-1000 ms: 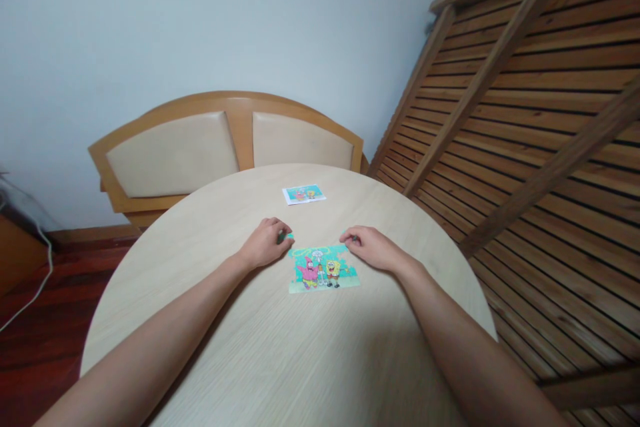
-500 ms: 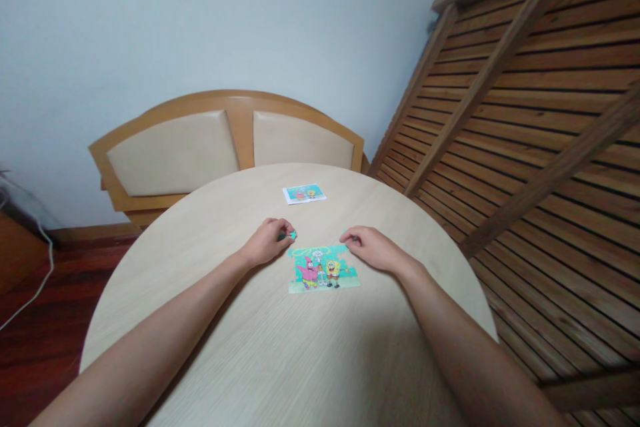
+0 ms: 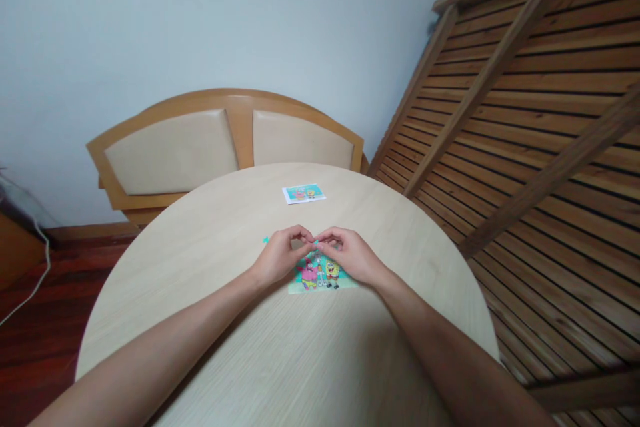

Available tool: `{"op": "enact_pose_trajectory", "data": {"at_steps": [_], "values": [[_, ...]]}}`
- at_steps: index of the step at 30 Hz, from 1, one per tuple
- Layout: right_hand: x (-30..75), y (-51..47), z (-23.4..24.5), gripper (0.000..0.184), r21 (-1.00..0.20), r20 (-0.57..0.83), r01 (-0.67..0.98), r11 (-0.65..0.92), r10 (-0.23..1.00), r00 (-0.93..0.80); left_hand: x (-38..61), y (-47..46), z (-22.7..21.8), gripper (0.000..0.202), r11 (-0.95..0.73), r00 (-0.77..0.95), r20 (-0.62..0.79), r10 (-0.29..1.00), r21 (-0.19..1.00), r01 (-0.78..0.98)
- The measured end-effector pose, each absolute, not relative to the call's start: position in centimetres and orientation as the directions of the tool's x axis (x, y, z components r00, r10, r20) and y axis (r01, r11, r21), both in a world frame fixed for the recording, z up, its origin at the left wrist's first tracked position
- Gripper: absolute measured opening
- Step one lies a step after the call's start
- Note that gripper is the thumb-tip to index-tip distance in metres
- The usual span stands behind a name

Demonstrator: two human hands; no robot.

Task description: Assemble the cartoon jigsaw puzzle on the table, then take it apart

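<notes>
A cartoon jigsaw puzzle (image 3: 309, 277) with pink and yellow figures on a teal ground lies flat on the table. Over its far edge my left hand (image 3: 283, 252) and my right hand (image 3: 347, 253) meet fingertip to fingertip, both closed in a pinch. Between the fingertips shows a tiny teal puzzle piece (image 3: 316, 241); both hands seem to grip it. The hands cover the puzzle's upper part. One loose teal piece (image 3: 265, 239) rests on the table just left of my left hand.
A folded picture sheet (image 3: 304, 194) with the same cartoon lies farther back on the round wooden table (image 3: 200, 240). Behind the table stands a padded headboard (image 3: 173, 153). A slatted wooden frame (image 3: 500, 127) leans on the right.
My left hand has moved right and my right hand left, so their fingertips now meet over the puzzle's far edge. A loose piece now shows left of my left hand.
</notes>
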State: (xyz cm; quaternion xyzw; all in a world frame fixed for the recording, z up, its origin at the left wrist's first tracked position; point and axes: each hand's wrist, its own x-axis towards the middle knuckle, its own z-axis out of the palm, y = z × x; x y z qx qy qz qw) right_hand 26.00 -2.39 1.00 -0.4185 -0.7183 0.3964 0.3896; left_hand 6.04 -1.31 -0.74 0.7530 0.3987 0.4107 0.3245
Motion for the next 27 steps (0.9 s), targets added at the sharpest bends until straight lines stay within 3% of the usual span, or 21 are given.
{"op": "enact_pose_trajectory", "data": {"at_steps": [4,8,11,16,27], "values": [[28.4,-1.4,1.5,0.034,-0.905,0.157,0.318,0.283,0.916,-0.37,6.3,-2.1,-0.6,0.021,-0.531,0.432,0.361,0.826,0.754,0.386],[32.0,-0.1,1.6,0.031,-0.87,0.051,0.442,0.22,0.93,-0.363,6.2,-2.7,-1.0,0.043,-0.748,0.664,0.375,0.647,0.482,0.456],[33.8,0.4,1.2,0.029,-0.847,-0.053,0.509,0.152,0.929,-0.367,6.2,-2.9,-1.3,0.045,-0.813,0.757,0.318,0.571,0.346,0.468],[34.1,0.3,0.7,0.022,-0.811,-0.12,0.571,0.126,0.92,-0.374,6.2,-3.1,-1.3,0.045,-0.809,0.774,0.259,0.578,0.31,0.5],[32.7,0.2,0.2,0.014,-0.711,-0.101,0.695,0.104,0.964,-0.247,6.1,-3.2,-1.3,0.045,-0.8,0.769,0.25,0.588,0.318,0.509]]}}
